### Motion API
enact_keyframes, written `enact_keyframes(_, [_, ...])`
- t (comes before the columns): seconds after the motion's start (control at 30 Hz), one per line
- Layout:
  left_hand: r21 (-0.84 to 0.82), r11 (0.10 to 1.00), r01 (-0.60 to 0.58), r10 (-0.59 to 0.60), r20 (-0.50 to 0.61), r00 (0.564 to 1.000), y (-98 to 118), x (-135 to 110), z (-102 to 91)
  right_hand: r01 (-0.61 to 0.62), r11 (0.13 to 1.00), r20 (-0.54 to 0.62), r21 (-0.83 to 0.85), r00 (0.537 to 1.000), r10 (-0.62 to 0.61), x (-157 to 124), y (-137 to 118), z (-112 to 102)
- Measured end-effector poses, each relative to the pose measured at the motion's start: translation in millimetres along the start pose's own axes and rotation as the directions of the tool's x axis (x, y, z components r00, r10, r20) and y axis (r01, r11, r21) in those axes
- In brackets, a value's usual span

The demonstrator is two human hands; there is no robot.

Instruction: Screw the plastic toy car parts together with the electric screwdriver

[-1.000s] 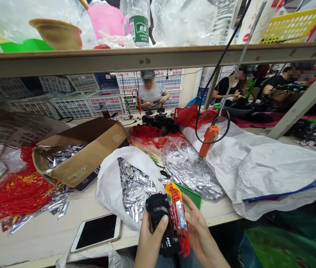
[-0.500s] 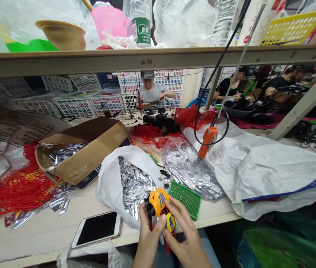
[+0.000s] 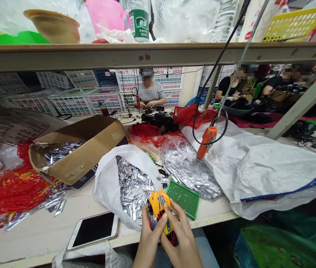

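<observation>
Orange-and-yellow toy car body, pinched between both hands just above the front part of the table, with a small blue-and-yellow piece and dark parts showing beneath it. Left hand on the near left side, its fingers curled and pressed together against the toy. Right hand on the near right side, its fingers likewise close together, tips pressed onto the shell.

Just beside the toy, a green perforated board, lying tilted on a heap of silver foil packets. To the left, a white plastic bag full of more foil packets, nearly touching the left hand. Below and further left, a white smartphone, face up on the table. Beyond the bag, an open cardboard box with foil packets inside, and red netting spread at its left. On the right, a white woven sack, with an orange electric screwdriver hanging above it on a black cord. Overhead, a wooden shelf carrying a pink jug and a plastic bottle. Across the bench, a co-worker in a grey T-shirt, seated before stacked plastic crates.
</observation>
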State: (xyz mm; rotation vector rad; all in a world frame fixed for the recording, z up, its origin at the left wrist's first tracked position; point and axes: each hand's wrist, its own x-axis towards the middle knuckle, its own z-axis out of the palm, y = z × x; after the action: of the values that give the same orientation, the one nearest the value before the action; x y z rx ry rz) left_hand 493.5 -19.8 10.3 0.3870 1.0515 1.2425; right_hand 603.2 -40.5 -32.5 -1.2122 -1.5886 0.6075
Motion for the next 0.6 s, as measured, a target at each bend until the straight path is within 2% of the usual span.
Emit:
enact_keyframes(0.2, [-0.082,0.996,0.045,-0.042,0.030,0.999,-14.8,5.4,-15.5,-0.010,0.997,-0.189,-0.076,0.982,-0.004,-8.1,-9.4,14.8])
enact_keyframes(0.3, [-0.130,0.991,0.020,-0.017,0.023,1.000,-25.2,10.2,-24.2,-0.013,0.998,-0.229,-0.058,0.973,0.000,-8.5,-14.2,15.6])
enact_keyframes(0.5, [-0.139,0.990,-0.038,0.039,0.008,0.999,-25.2,10.3,-23.0,0.016,0.997,-0.144,-0.081,0.989,-0.028,-7.1,-6.1,6.3])
enact_keyframes(0.6, [-0.104,0.993,-0.053,0.060,0.066,0.996,-18.6,7.1,-16.2,0.059,0.995,-0.062,-0.082,0.996,-0.064,-4.0,2.7,3.7])
